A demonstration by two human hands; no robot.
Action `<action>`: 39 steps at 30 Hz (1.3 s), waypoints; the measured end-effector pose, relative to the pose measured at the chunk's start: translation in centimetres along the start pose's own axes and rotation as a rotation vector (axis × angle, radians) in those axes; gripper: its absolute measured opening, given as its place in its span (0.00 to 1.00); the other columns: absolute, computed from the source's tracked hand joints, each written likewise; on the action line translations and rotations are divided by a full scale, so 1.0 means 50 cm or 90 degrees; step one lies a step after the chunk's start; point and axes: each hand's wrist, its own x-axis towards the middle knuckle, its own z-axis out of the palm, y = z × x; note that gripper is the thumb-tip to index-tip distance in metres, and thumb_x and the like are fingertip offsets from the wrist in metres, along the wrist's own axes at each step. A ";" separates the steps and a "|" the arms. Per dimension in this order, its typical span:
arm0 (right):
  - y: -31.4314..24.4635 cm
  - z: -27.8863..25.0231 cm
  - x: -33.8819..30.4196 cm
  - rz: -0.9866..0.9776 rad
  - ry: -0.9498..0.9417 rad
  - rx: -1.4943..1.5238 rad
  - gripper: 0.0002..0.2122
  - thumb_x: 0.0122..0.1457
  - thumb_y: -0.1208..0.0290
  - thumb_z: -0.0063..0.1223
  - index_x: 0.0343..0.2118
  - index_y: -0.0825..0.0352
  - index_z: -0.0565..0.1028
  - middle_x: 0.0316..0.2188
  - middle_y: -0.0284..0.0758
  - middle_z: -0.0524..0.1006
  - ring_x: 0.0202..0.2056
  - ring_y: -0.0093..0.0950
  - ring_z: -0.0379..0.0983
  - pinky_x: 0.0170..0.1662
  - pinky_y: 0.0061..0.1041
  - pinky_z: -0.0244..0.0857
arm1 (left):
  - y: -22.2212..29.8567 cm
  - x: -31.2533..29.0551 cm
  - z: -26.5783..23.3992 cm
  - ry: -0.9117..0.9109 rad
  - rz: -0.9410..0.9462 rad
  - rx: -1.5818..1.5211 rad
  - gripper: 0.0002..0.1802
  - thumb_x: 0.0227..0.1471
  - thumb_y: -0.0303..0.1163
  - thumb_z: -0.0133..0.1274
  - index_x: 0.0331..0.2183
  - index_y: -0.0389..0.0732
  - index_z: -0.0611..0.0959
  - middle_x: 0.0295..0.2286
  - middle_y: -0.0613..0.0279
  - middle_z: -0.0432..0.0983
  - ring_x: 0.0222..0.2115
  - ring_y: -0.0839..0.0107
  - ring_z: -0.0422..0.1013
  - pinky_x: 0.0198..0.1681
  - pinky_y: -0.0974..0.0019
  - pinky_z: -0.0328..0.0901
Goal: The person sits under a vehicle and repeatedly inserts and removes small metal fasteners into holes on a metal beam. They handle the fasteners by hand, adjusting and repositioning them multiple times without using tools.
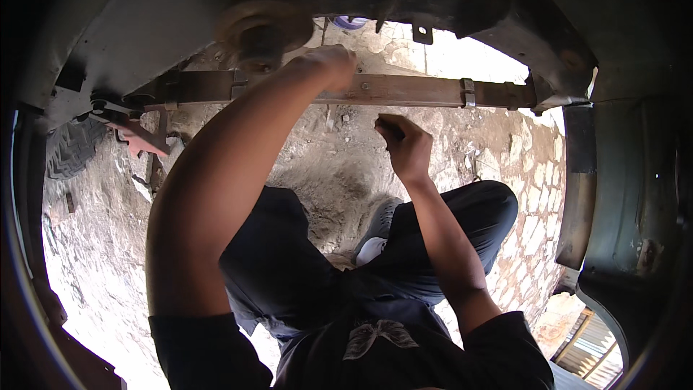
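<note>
I see a rusty brown leaf spring point(404, 91) with a grey metal clamp point(468, 92). My trousers point(289, 260) are dark navy, my shoe point(375, 235) grey with white toe, the stony ground point(332, 159) mottled tan, and a reddish bracket point(141, 137).

Tyre point(71, 146) at left under dark wheel arch point(123, 36), red bracket point(141, 137) near it, cracked stone ground point(534, 173) below, corrugated sheet point(595, 350) bottom right.

Open gap under leaf spring point(404, 90); hub point(263, 32) above.
</note>
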 end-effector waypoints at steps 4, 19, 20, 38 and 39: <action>-0.009 -0.012 0.001 0.270 0.015 0.398 0.17 0.63 0.70 0.61 0.53 0.69 0.76 0.40 0.33 0.83 0.39 0.22 0.79 0.37 0.26 0.72 | 0.040 -0.001 0.009 0.025 0.061 -0.043 0.15 0.57 0.39 0.57 0.43 0.42 0.86 0.40 0.47 0.82 0.44 0.52 0.78 0.50 0.51 0.70; -0.104 -0.044 -0.017 0.346 -0.189 1.130 0.24 0.70 0.56 0.47 0.61 0.68 0.68 0.47 0.35 0.76 0.42 0.24 0.72 0.43 0.21 0.67 | 0.172 -0.286 -0.091 0.244 0.096 -0.320 0.18 0.54 0.33 0.63 0.46 0.39 0.84 0.34 0.54 0.83 0.35 0.64 0.80 0.40 0.62 0.72; -0.121 -0.041 -0.020 0.352 -0.209 1.151 0.24 0.70 0.56 0.47 0.61 0.68 0.68 0.47 0.35 0.76 0.42 0.25 0.73 0.43 0.22 0.68 | 0.182 -0.315 -0.093 0.271 0.089 -0.329 0.18 0.53 0.32 0.64 0.46 0.39 0.84 0.34 0.56 0.83 0.35 0.65 0.79 0.40 0.63 0.72; -0.148 -0.052 -0.052 0.146 -0.223 0.808 0.22 0.67 0.54 0.54 0.50 0.72 0.73 0.38 0.32 0.78 0.41 0.22 0.73 0.47 0.23 0.66 | 0.266 -0.344 0.019 0.570 -0.089 -0.392 0.09 0.47 0.21 0.65 0.33 0.37 0.83 0.27 0.57 0.81 0.27 0.70 0.80 0.28 0.67 0.71; -0.146 -0.055 -0.051 0.099 -0.199 0.730 0.21 0.67 0.56 0.55 0.50 0.72 0.74 0.39 0.33 0.79 0.42 0.22 0.73 0.48 0.23 0.67 | 0.263 -0.340 0.018 0.588 -0.078 -0.361 0.07 0.46 0.24 0.65 0.29 0.39 0.81 0.24 0.58 0.80 0.24 0.63 0.79 0.28 0.63 0.72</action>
